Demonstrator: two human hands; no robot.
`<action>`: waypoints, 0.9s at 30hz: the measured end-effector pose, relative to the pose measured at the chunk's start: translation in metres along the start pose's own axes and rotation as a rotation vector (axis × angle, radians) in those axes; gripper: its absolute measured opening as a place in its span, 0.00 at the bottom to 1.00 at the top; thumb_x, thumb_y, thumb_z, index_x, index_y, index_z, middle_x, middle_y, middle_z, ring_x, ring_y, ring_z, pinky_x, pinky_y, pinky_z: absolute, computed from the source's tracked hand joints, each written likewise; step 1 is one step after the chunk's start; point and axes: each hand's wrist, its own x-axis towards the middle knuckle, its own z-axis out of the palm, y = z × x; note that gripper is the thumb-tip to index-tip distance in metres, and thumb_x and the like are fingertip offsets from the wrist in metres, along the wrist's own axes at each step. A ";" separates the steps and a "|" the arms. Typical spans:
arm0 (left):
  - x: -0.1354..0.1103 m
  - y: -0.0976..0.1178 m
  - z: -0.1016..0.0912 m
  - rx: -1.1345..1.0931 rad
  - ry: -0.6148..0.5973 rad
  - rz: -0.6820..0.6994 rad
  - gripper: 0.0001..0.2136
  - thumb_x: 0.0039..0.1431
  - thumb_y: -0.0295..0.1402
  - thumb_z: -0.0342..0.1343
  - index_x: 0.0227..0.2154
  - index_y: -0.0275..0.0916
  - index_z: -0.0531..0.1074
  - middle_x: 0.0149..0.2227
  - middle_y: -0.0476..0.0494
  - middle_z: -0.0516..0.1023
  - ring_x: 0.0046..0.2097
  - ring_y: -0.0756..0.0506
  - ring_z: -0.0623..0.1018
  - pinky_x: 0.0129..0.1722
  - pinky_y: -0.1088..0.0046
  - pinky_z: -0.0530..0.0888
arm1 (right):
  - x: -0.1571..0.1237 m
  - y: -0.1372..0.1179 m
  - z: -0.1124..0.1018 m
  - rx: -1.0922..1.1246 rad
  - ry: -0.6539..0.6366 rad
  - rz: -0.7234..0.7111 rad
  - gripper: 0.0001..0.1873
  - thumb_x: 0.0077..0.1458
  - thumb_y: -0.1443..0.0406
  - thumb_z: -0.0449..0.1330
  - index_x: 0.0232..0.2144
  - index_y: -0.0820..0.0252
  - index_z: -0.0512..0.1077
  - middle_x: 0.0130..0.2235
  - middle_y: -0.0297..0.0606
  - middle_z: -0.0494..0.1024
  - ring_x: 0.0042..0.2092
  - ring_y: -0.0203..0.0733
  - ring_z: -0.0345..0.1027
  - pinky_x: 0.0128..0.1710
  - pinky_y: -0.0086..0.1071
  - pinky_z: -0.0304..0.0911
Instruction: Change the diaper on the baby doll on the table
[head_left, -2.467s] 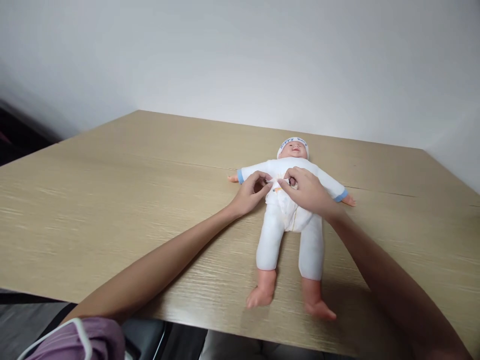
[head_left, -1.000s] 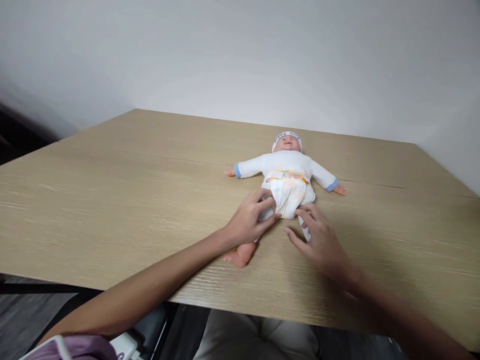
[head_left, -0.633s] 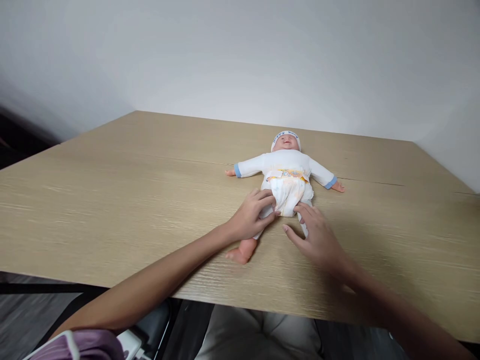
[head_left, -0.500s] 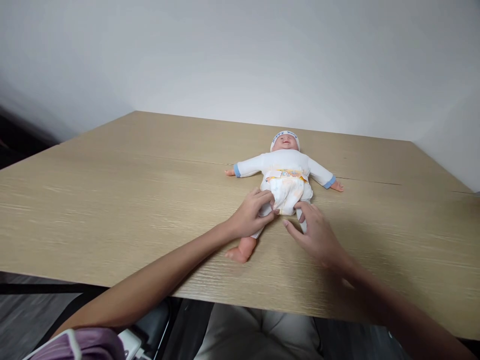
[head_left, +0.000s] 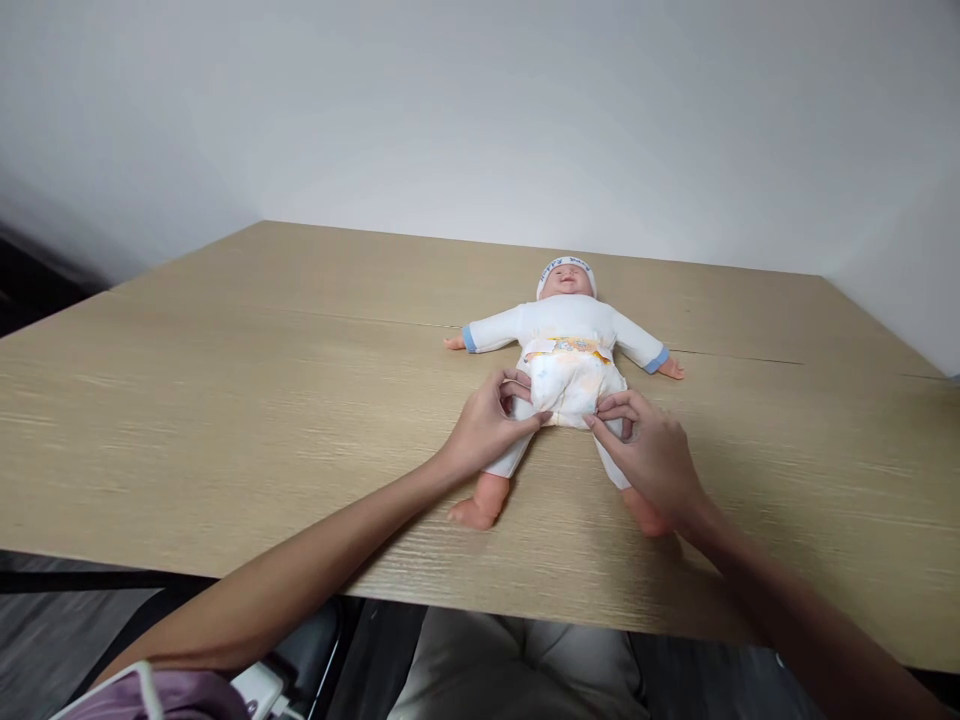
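The left hand (head_left: 495, 425) rests at one leg edge of a diaper (head_left: 566, 385), thumb and fingertips apart; whether it grips the edge cannot be told. The right hand (head_left: 595, 411) pinches the opposite leg edge. The diaper wraps a doll (head_left: 568, 318) lying face up on the worktop (head_left: 225, 400), midway between the hands, neither clearly nearer. The doll's long axis runs toward the pale wall (head_left: 450, 110), feet closest, head farthest.
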 end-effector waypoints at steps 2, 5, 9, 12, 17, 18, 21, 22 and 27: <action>-0.002 0.004 -0.001 0.052 -0.002 -0.002 0.19 0.54 0.40 0.72 0.45 0.39 0.75 0.41 0.46 0.83 0.41 0.44 0.80 0.42 0.68 0.72 | -0.001 -0.001 -0.001 -0.044 -0.001 -0.017 0.16 0.65 0.49 0.63 0.37 0.53 0.78 0.39 0.37 0.88 0.33 0.45 0.73 0.45 0.42 0.61; -0.002 0.009 -0.004 0.173 -0.079 0.038 0.14 0.58 0.42 0.69 0.41 0.39 0.80 0.41 0.46 0.84 0.41 0.43 0.78 0.43 0.67 0.71 | -0.003 -0.004 -0.003 -0.078 -0.047 -0.035 0.18 0.67 0.48 0.61 0.40 0.53 0.80 0.38 0.37 0.87 0.35 0.48 0.73 0.47 0.43 0.60; 0.000 0.014 -0.007 0.126 -0.201 0.035 0.14 0.61 0.43 0.66 0.42 0.38 0.82 0.42 0.45 0.85 0.44 0.40 0.79 0.47 0.65 0.72 | -0.004 -0.003 -0.002 0.011 -0.129 -0.025 0.18 0.65 0.48 0.62 0.39 0.53 0.81 0.41 0.39 0.86 0.42 0.50 0.72 0.45 0.41 0.61; 0.000 0.015 -0.009 -0.074 -0.263 -0.072 0.18 0.62 0.46 0.65 0.47 0.38 0.81 0.47 0.42 0.85 0.48 0.39 0.80 0.50 0.64 0.74 | -0.001 0.003 -0.002 0.106 -0.155 0.058 0.19 0.62 0.46 0.63 0.37 0.54 0.81 0.39 0.38 0.84 0.39 0.47 0.69 0.40 0.38 0.61; -0.002 0.015 -0.013 -0.219 -0.246 -0.183 0.18 0.61 0.48 0.67 0.45 0.39 0.79 0.46 0.42 0.84 0.46 0.41 0.80 0.47 0.66 0.74 | 0.003 0.011 -0.003 0.196 -0.185 0.199 0.24 0.59 0.42 0.65 0.37 0.55 0.81 0.29 0.33 0.76 0.30 0.41 0.62 0.32 0.36 0.56; -0.003 0.014 -0.013 -0.232 -0.236 -0.189 0.18 0.61 0.48 0.68 0.44 0.39 0.79 0.44 0.43 0.84 0.45 0.42 0.79 0.45 0.67 0.73 | 0.002 0.010 -0.003 0.180 -0.155 0.198 0.24 0.59 0.42 0.65 0.38 0.55 0.82 0.29 0.33 0.75 0.30 0.41 0.62 0.32 0.36 0.56; -0.003 0.009 -0.012 -0.259 -0.212 -0.172 0.19 0.61 0.49 0.68 0.43 0.38 0.78 0.42 0.44 0.82 0.43 0.43 0.78 0.43 0.68 0.72 | -0.002 0.008 -0.003 0.073 -0.038 0.076 0.21 0.62 0.45 0.65 0.38 0.55 0.83 0.28 0.34 0.76 0.31 0.43 0.64 0.35 0.37 0.59; -0.003 0.008 -0.012 -0.260 -0.209 -0.159 0.19 0.61 0.49 0.68 0.43 0.38 0.78 0.42 0.44 0.82 0.43 0.44 0.78 0.43 0.69 0.72 | -0.004 0.007 -0.002 0.033 -0.005 0.008 0.19 0.63 0.47 0.65 0.38 0.55 0.83 0.29 0.34 0.77 0.32 0.44 0.65 0.36 0.37 0.60; -0.002 0.005 -0.008 -0.266 -0.184 -0.095 0.19 0.61 0.48 0.68 0.44 0.38 0.77 0.44 0.42 0.82 0.44 0.44 0.79 0.45 0.68 0.73 | -0.007 0.007 0.001 -0.109 0.090 -0.239 0.14 0.69 0.54 0.63 0.37 0.55 0.81 0.40 0.40 0.82 0.42 0.48 0.72 0.45 0.40 0.65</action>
